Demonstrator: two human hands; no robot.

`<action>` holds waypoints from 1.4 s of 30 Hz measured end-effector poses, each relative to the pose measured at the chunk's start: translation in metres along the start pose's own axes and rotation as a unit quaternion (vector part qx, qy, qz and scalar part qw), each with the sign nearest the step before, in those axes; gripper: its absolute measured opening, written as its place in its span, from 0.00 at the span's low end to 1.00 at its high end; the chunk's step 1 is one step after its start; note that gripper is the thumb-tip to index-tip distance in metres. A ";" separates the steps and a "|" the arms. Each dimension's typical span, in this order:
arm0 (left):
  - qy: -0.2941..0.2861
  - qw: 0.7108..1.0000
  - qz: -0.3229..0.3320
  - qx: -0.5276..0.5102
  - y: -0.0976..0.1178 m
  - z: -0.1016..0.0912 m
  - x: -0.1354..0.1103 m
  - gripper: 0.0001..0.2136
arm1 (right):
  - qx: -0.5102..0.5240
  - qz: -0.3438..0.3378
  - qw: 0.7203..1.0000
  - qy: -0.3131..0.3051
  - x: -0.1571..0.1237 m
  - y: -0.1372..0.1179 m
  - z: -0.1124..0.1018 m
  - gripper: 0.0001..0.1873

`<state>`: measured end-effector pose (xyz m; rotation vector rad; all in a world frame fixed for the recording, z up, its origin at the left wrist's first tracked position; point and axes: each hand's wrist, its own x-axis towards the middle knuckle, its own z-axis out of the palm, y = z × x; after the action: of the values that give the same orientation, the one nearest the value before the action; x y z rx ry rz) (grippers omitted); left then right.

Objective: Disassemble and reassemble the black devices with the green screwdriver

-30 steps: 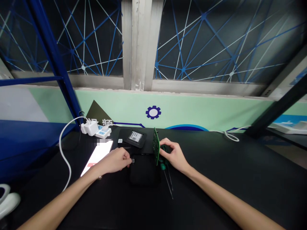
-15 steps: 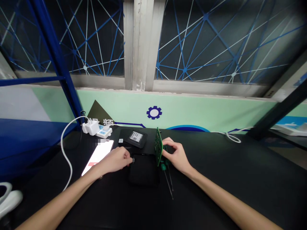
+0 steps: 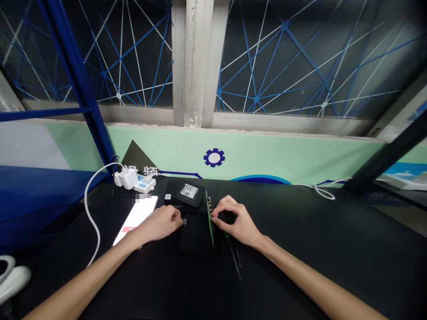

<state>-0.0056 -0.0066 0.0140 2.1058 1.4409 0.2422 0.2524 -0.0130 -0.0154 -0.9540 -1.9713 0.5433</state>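
My right hand (image 3: 235, 220) pinches a green circuit board (image 3: 210, 222) by its face. The board stands nearly on edge over the right part of an open black plastic case (image 3: 195, 238). My left hand (image 3: 165, 222) is closed at the left side of that case, with a small silvery piece (image 3: 185, 221) at its fingertips; its exact kind is too small to tell. Beneath and beside my right hand lie two screwdrivers (image 3: 234, 258) with thin shafts. Their green handles are mostly hidden by the hand.
Behind the case lies a black box-like part with a white label (image 3: 189, 191). A lit phone (image 3: 136, 218) rests under my left wrist. White plugs (image 3: 126, 178) sit in a power strip (image 3: 146, 183) at the back left, with a white cable (image 3: 87, 195) looping forward.
My right hand has moved left and slightly down with the circuit board, which is now over the case and turned more edge-on. My left hand stays almost in place.
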 end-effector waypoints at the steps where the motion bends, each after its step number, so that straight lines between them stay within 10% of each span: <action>1: -0.002 1.000 0.002 -0.002 -0.001 0.000 0.000 0.11 | -0.008 -0.004 1.000 -0.007 0.000 0.000 0.000 0.05; 42: -0.033 0.999 0.017 -0.022 -0.009 0.003 0.004 0.09 | -0.140 -0.041 0.984 -0.097 0.001 -0.002 0.006 0.06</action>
<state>-0.0099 -0.0015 0.0054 2.0853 1.3512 0.2135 0.2465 -0.0139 -0.0164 -1.0169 -2.2956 0.3269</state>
